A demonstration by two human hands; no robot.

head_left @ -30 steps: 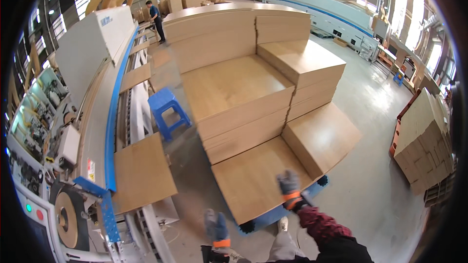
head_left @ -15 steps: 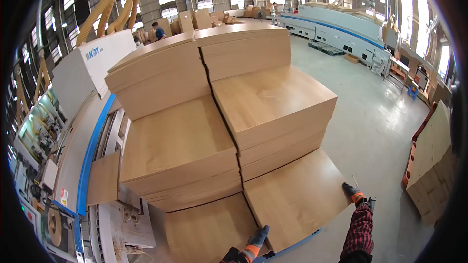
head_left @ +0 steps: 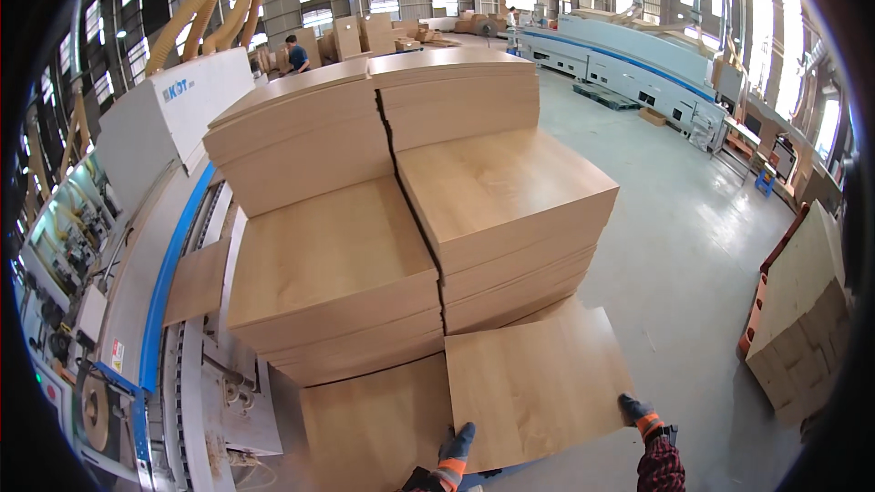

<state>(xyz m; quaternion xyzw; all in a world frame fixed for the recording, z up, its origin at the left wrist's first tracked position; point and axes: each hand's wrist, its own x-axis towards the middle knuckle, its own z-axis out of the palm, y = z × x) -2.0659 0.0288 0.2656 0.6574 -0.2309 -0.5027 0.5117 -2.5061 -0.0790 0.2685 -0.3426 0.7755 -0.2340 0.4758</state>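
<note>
A wood-grain panel [head_left: 533, 383] lies across the low right front pile, turned and raised slightly off line with the stack behind it. My left hand [head_left: 456, 446], in a dark glove with an orange cuff, grips its near left corner, thumb on top. At its right edge, my right hand [head_left: 640, 410], gloved alike, is closed on the near corner. Fingers under the panel are hidden. Beside it on the left lies another low pile of panels [head_left: 374, 419]. Taller stacks, one on the left [head_left: 328, 246] and one on the right [head_left: 510, 182], rise behind.
Along the left runs a machine with a blue edge rail [head_left: 173, 292]; a brown panel [head_left: 198, 282] lies on its track. A pile of boards [head_left: 802, 310] stands at the far right. Farther off are a long grey machine [head_left: 620, 64] and a person in blue [head_left: 297, 55].
Both hands have shifted left with the panel, which has turned and come away from its squared position on the pile. On the left machine, the brown panel has moved farther away along the track.
</note>
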